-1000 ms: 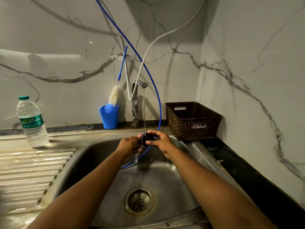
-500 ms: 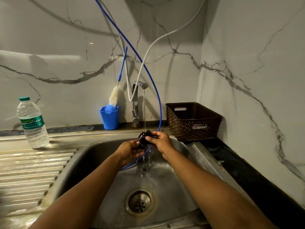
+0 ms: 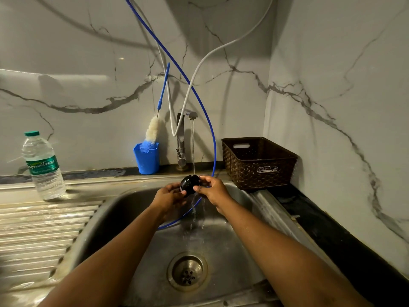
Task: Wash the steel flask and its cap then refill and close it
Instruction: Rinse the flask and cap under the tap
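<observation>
Well left of the fingers a water bottle (image 3: pixel 43 167) stands on the worktop (image 3: pixel 17 192). The left hand (image 3: pixel 169 197) curls its fingers (image 3: pixel 176 186) round the black cap (image 3: pixel 190 183). The right hand (image 3: pixel 213 192) pinches its other side, under the running tap (image 3: pixel 192 115), over the sink (image 3: pixel 232 251). A brown basket (image 3: pixel 257 162) sits just right of them.

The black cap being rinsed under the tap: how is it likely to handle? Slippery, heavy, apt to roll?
Probably slippery: the cap looks glossy and wet, with tap water running over it. Likely light and stiff, since the left hand and right hand seem to hold it by the fingertips. Its rounded shape suggests it could roll in the sink if dropped.
</observation>
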Motion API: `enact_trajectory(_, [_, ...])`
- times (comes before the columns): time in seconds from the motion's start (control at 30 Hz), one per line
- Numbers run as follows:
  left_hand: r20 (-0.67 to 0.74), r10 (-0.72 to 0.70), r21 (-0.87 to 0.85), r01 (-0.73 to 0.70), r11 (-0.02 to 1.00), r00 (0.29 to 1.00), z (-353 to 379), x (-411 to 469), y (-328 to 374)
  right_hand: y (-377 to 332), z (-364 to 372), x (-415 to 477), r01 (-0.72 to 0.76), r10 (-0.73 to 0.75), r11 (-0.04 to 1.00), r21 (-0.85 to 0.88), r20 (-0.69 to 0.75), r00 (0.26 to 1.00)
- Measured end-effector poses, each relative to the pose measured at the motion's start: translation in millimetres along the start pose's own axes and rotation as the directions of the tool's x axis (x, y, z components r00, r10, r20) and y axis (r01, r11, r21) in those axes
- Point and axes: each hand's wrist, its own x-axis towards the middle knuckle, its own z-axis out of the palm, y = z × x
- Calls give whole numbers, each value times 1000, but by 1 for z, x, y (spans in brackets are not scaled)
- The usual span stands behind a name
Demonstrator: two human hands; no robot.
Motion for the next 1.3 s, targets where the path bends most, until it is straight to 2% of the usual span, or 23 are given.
enact_trajectory(0.13, [-42,165,190,-155,970,985,0,-2,-1,-3,-2,-4,-75,71,990,122,38,997])
enact_trajectory(0.2, [-38,200,214,-188,959,979,1,-2,-4,-5,-3,-6,-77,72,986,145,39,997])
enact_trajectory(0.33, [-43,124,27,-123,992,991,2,2,-2,-6,-7,-6,-31,27,993,116,36,999])
enact_trajectory(0.43, [39,60,-77,-57,995,997,5,1,-1,-5,-6,-5,-1,-1,998,69,25,1000])
enact_trajectory(0.53, [95,46,-55,-40,998,994,11,-2,-3,-4,-5,-4,21,-20,997,72,-6,1000])
enact_trajectory(0.73, [65,124,31,-126,991,990,10,2,-6,-4,-3,-5,5,-5,998,60,-7,1000])
enact_trajectory(0.83, [60,156,72,-160,984,986,8,4,-7,-6,-3,-5,-67,59,980,187,49,997])
enact_trajectory(0.97, [77,214,144,-223,964,974,9,6,-9,-9,-9,-5,-101,94,940,327,35,995])
enact_trajectory(1.1, [152,232,168,-257,952,961,15,2,-9,-7,-9,-5,-152,148,946,285,38,988])
enact_trajectory(1.17, [159,215,120,-235,964,964,17,0,-7,-7,-14,-6,-196,181,942,273,80,980])
enact_trajectory(1.3, [115,130,-89,-121,989,985,15,4,-7,-9,-19,-9,-229,197,951,207,167,966])
